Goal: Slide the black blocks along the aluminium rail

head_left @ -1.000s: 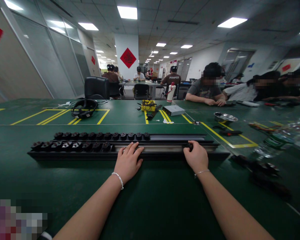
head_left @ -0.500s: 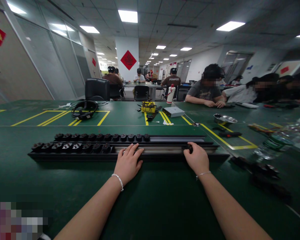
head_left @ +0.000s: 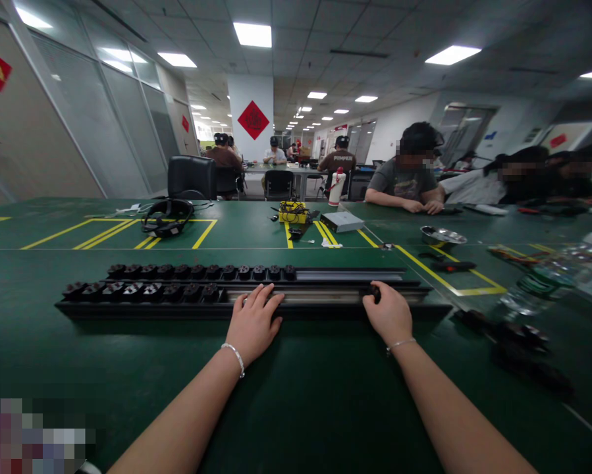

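A long black rail [head_left: 325, 297] lies across the green table, and a second rail [head_left: 349, 272] lies just behind it. Several black socket modules [head_left: 142, 289] fill the left part of both rails. My left hand [head_left: 254, 322] rests on the near rail's middle with its fingers stretched out flat. My right hand [head_left: 390, 315] sits farther right on the same rail, fingers closed on a small black module [head_left: 373, 290].
Loose black modules [head_left: 517, 342] lie on the table at the right, near a clear plastic bottle [head_left: 552, 273]. Farther back are a headset [head_left: 167, 217], a yellow box [head_left: 292, 209], a grey box [head_left: 342, 219] and a metal bowl [head_left: 444, 234]. Other people sit at the right and behind.
Nothing has visibly moved apart from a slight shift of the camera; both hands stay in place on the near rail.
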Motion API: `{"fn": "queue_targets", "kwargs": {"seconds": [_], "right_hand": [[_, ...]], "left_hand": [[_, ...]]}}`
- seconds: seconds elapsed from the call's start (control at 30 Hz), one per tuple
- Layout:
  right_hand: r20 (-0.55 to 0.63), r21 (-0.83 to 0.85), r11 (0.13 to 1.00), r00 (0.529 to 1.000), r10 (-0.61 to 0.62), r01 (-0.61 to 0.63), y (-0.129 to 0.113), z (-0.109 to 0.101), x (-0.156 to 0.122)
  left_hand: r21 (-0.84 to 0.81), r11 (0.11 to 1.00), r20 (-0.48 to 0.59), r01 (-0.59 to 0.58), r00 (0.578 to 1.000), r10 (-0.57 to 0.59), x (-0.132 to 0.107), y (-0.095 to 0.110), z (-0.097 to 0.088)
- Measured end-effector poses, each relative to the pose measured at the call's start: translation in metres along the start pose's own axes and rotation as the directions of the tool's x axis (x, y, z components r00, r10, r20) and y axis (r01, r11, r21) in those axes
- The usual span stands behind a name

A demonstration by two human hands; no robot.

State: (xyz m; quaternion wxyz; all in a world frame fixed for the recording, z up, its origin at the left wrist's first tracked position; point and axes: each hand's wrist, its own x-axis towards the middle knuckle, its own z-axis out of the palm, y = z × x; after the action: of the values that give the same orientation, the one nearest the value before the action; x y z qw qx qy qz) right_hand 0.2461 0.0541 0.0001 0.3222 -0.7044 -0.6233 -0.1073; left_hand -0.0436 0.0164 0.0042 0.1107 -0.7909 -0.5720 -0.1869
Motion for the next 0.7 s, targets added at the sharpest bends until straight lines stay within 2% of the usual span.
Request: {"fn": "queue_targets", "kwargs": {"seconds": [0.3, 0.7], "right_hand": [[0.008, -0.034, 0.999, 1.0, -0.006, 0.006, -0.0031, -0.0033, -0.0018], [-0.023, -0.021, 1.0, 1.0, -0.012, 0.012, 0.0012, 0.0024, -0.0014]], "left_hand": [[0.003, 1.0, 0.005, 0.003, 1.0, -0.003, -0.0009, -0.0001, 0.0023], [0.012, 1.0, 0.008, -0.002, 1.0, 0.002, -0.0004, -0.0005, 0.0023]]}}
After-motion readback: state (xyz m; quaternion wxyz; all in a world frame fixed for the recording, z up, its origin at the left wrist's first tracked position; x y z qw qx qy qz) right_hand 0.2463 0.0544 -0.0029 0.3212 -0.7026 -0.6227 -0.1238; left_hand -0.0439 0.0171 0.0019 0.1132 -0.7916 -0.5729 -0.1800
